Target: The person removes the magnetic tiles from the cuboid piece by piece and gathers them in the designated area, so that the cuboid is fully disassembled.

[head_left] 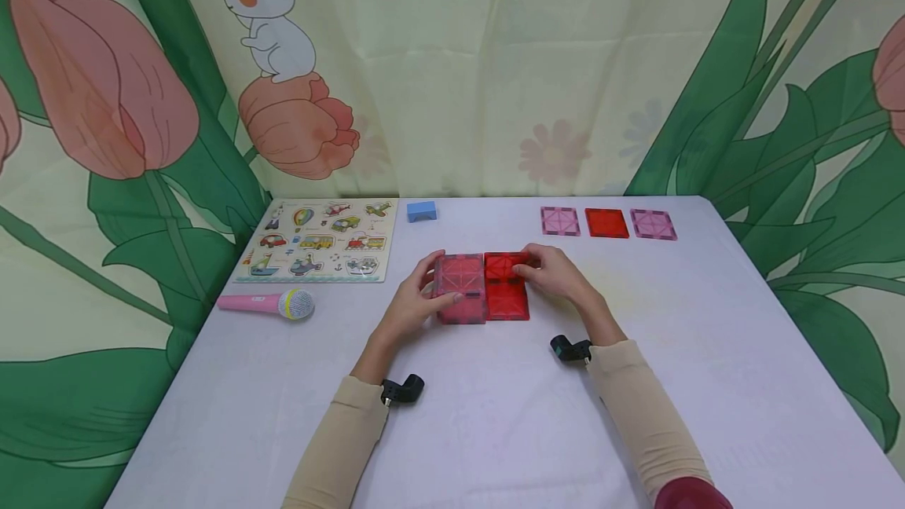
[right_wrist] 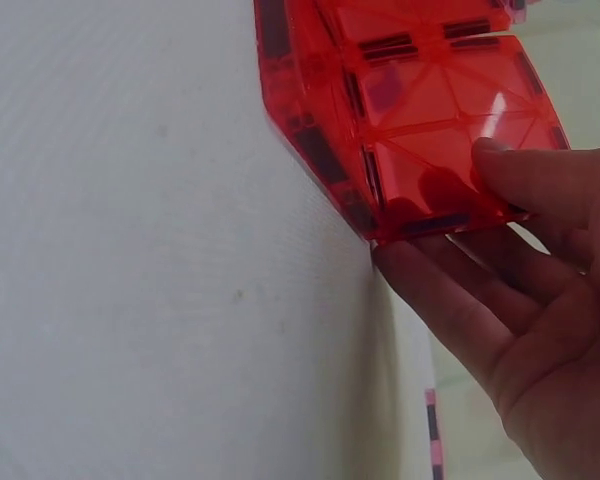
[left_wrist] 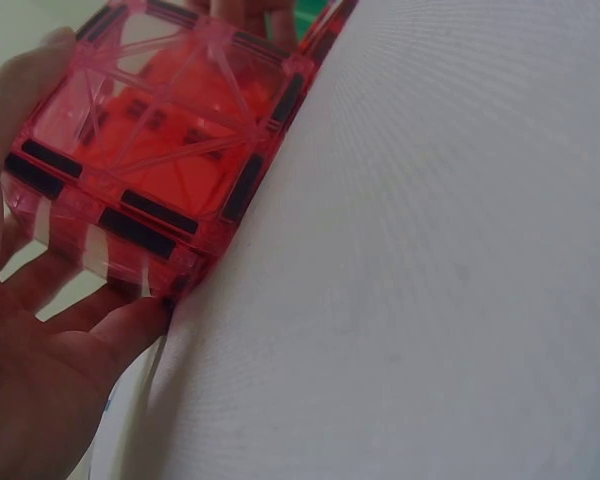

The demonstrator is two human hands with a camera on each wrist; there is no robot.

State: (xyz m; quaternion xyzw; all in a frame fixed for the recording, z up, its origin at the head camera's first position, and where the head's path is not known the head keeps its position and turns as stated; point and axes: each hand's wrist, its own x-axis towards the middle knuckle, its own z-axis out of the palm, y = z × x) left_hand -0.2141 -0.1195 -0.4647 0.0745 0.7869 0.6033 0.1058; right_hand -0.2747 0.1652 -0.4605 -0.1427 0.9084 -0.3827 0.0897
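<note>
Item, nearest: two beige sleeves, left and right; a rounded dark red thing, nature unclear, overlaps the right one at the near edge of view.
Item: two black wrist cameras, one on the left wrist, one on the right.
Item: left grip, curled about the left side of a pink block of see-through tiles; the thumb reaches over the near face, the other fingers wrap the outer side. The block sits at the inner side of this grip, box-like, dark strips along its edges.
Item: right grip, pinching the upper right part of the red tiles; thumb flat on one face, fingers behind it. The pinched tile meets another red tile at an angle. The red tiles lie to the left of this grip and right beside the pink block, so both pieces stand between the two hands.
Item: white bench, bearing all of the above and what follows.
Item: pink toy microphone, yellow ring, silver head, lying well to the left of the left grip.
Item: picture board of vehicles, flat, beyond the microphone.
Item: blue block, just right of the board.
Item: three loose tiles in a row towards the far right: pink, red, pink, spaced apart.
Item, farthest: cloth backdrop with tulips and a white rabbit.
</note>
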